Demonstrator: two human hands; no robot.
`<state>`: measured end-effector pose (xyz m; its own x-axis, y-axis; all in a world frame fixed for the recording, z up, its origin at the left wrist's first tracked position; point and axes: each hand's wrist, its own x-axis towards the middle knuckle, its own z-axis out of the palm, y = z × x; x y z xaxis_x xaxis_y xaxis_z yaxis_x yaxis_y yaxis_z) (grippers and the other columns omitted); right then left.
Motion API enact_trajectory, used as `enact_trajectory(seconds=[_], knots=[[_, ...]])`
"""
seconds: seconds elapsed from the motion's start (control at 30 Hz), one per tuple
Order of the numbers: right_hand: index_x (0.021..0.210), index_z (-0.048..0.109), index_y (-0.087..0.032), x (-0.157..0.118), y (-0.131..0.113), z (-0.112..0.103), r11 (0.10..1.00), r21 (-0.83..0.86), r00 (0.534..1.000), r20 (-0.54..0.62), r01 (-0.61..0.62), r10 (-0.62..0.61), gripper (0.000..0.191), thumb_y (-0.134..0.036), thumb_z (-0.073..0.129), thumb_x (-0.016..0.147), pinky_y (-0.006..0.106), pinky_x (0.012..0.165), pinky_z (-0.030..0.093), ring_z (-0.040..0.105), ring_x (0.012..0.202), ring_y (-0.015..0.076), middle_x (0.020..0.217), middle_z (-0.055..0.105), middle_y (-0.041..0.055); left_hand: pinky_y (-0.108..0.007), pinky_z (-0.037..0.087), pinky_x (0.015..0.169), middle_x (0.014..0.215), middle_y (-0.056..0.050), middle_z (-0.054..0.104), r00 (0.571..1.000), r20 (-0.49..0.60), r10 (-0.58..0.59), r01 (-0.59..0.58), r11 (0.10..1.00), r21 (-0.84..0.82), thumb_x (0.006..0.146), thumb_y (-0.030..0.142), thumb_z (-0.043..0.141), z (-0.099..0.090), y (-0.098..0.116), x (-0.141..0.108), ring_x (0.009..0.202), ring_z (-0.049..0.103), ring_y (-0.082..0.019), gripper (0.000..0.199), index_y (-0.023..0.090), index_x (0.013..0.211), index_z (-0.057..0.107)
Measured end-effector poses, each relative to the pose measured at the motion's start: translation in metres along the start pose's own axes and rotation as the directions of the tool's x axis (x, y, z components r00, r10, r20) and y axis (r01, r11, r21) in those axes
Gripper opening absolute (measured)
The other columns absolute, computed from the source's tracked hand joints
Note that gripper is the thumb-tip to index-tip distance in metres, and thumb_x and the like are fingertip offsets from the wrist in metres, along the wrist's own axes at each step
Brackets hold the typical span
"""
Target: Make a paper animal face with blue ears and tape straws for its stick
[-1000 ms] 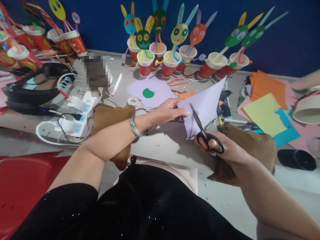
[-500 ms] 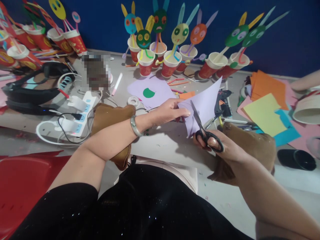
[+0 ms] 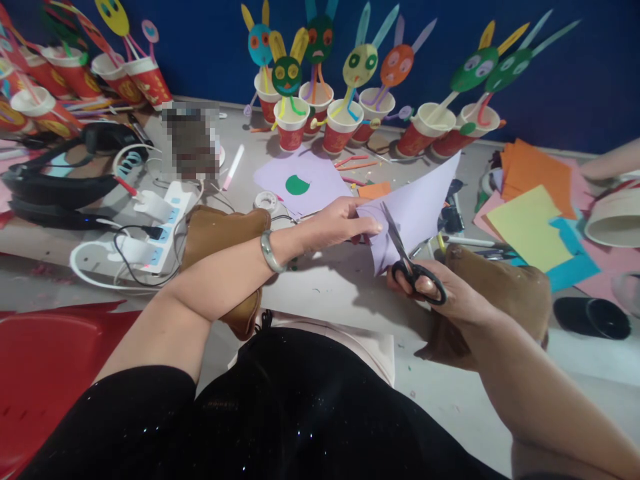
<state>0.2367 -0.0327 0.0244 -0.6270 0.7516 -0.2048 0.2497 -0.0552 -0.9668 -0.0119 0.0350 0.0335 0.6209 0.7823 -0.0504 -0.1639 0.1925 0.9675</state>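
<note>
My left hand [image 3: 345, 223] pinches the left edge of a purple paper sheet [image 3: 425, 200], thumb on top. My right hand [image 3: 425, 283] is closed round the black handles of the scissors [image 3: 400, 243], whose blades point up and left and lie against the paper close to my left fingertips. A curved pencil-like line shows faintly on the sheet by my left thumb. Behind my left hand, another purple sheet [image 3: 320, 175] lies on the table with a green paper piece [image 3: 298, 185] on it.
Red cups [image 3: 343, 127] with paper rabbit figures stand along the blue wall. A power strip [image 3: 173, 220] and brown pouch [image 3: 215, 233] are at the left. Coloured papers [image 3: 530, 220], another brown pouch [image 3: 500, 293] and a black cup [image 3: 593, 318] are at the right, near another person's arm [image 3: 613, 162].
The free part of the held purple sheet has swung to the right and its upper corner now reaches further right. Both hands keep nearly the same place.
</note>
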Motion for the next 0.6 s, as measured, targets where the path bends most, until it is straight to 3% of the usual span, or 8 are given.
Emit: enact_trajectory(seconds=[0.43, 0.6], knots=[[0.066, 0.052, -0.021, 0.0014, 0.004, -0.0004, 1.0, -0.027, 1.0, -0.026, 0.007, -0.007, 0.075, -0.092, 0.063, 0.086, 0.032, 0.06, 0.026, 0.039, 0.06, 0.0136, 0.064, 0.052, 0.0003, -0.021, 0.042, 0.061, 0.065, 0.006, 0.054, 1.0, -0.015, -0.015, 0.015, 1.0, 0.0, 0.088, 0.013, 0.067, 0.0016, 0.0046, -0.0024, 0.06, 0.049, -0.005, 0.023, 0.018, 0.069, 0.055], [0.07, 0.053, -0.02, -0.0011, 0.003, -0.0084, 0.998, -0.055, 0.999, 0.025, -0.02, 0.022, 0.074, -0.092, 0.061, 0.087, 0.032, 0.062, 0.029, 0.04, 0.064, 0.0141, 0.07, 0.054, 0.001, -0.02, 0.045, 0.063, 0.065, 0.006, 0.056, 1.0, -0.005, -0.023, 0.023, 1.0, 0.001, 0.085, 0.014, 0.071, 0.0018, 0.0059, -0.0025, 0.06, 0.051, -0.005, 0.022, 0.018, 0.07, 0.055]])
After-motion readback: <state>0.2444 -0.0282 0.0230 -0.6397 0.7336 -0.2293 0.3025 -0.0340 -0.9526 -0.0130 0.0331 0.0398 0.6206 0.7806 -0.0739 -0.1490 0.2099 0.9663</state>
